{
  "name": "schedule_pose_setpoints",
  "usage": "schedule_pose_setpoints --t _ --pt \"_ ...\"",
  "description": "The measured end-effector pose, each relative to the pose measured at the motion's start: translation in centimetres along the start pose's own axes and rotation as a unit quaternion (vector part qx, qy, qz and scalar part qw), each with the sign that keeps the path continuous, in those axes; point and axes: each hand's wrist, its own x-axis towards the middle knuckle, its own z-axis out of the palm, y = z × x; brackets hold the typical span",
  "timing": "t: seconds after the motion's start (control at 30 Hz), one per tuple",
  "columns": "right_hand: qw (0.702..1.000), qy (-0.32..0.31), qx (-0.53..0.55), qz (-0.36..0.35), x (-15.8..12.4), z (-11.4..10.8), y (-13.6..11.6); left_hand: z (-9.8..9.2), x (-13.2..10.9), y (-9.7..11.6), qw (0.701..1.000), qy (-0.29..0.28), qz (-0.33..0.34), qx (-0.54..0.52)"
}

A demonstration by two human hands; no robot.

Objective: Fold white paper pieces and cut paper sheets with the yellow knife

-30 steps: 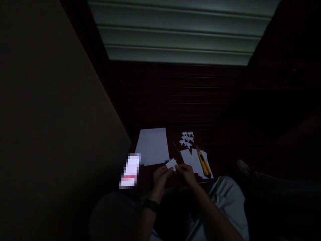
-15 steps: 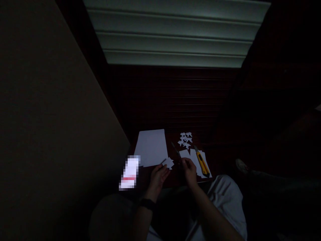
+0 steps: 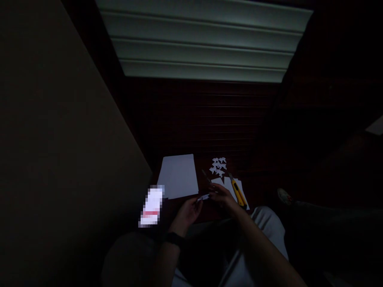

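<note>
My left hand [image 3: 189, 211], with a dark band on its wrist, pinches a small white paper piece [image 3: 203, 197] above the near edge of the table. The fingers of my right hand [image 3: 222, 195] close on that piece's right end, and the paper looks narrow, tilted or folded. A thin dark pointed tool [image 3: 206, 176], perhaps scissors, reaches out beyond my right fingers; its near end is hidden. Further back lies a group of small cut paper shapes [image 3: 218, 166]. To the right, a yellow utility knife [image 3: 238, 193] rests on white paper sheets [image 3: 227, 185].
A stack of white paper [image 3: 178, 175] covers the table's left part. Beside it is a bright pixelated object [image 3: 152, 207]. A wall [image 3: 74, 139] stands close on the left, dark slats [image 3: 203, 115] behind. A shoe [image 3: 284, 196] shows at right.
My right hand has come left and its fingers have met the paper piece. The piece has turned from flat and spread to narrow. The whole view has shifted slightly.
</note>
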Motion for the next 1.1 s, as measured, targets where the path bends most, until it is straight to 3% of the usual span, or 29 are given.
schedule_pose_setpoints --t 0.27,0.43,0.5,0.63,0.73,0.87,0.97,1.1 --pt "0.997 0.033 -0.028 0.066 0.6 -0.2 -0.2 -0.2 0.3 0.0 0.999 -0.041 -0.005 -0.004" --pt "0.999 0.007 -0.041 0.029 0.0 0.4 0.0 0.5 -0.3 -0.4 0.999 -0.04 -0.004 -0.012" --pt "0.998 0.027 -0.05 0.014 -0.1 0.7 0.5 0.9 -0.9 -0.6 0.999 -0.047 -0.001 -0.002" --pt "0.991 0.106 -0.074 0.022 0.1 0.9 1.5 1.4 -2.5 -0.9 0.993 -0.085 0.035 0.075" --pt "0.99 0.124 -0.066 0.029 0.1 1.0 1.7 1.4 -3.4 -1.0 0.972 -0.087 0.043 0.212" --pt "0.992 0.111 -0.035 0.045 0.1 0.8 1.6 1.3 -3.4 -1.1 0.921 -0.077 0.133 0.357" --pt "0.991 0.127 0.02 0.037 0.0 0.4 1.1 1.5 -2.9 -1.1 0.902 -0.053 0.203 0.377" --pt "0.994 0.051 0.076 0.057 -0.3 -0.4 0.0 1.8 -3.1 -1.1 0.887 -0.074 0.274 0.365"
